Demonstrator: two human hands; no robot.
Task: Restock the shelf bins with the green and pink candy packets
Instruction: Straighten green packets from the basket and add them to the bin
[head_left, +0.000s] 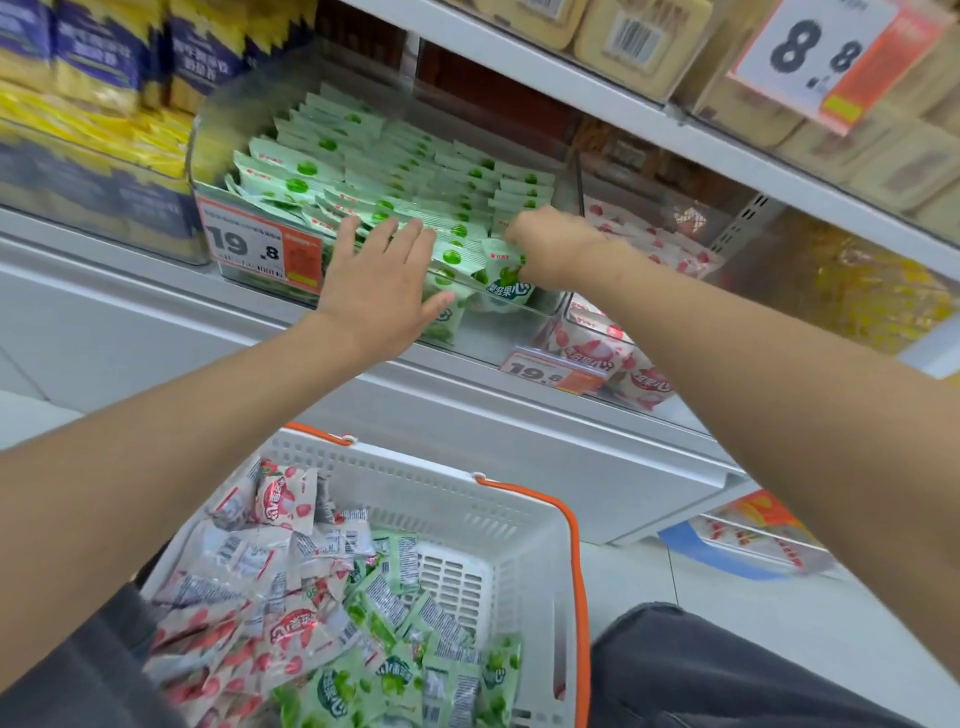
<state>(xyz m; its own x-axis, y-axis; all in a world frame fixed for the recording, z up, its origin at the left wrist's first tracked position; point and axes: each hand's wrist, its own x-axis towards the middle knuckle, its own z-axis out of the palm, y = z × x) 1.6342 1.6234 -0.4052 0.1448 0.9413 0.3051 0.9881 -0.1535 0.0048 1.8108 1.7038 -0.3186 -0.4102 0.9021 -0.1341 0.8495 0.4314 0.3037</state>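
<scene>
Green pkts (405, 171), L fingers (387, 236) flat atop, R fingers (519, 228) grip one

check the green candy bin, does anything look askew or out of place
Yes: at the front right of the green bin, a few green packets slump tilted against the clear wall, unlike the neat rows behind. The right hand grips one.

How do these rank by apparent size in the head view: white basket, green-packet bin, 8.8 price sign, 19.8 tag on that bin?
1. white basket, nearest the camera, which inflates it
2. green-packet bin
3. 8.8 price sign, partly cut off by the frame edge
4. 19.8 tag
</scene>
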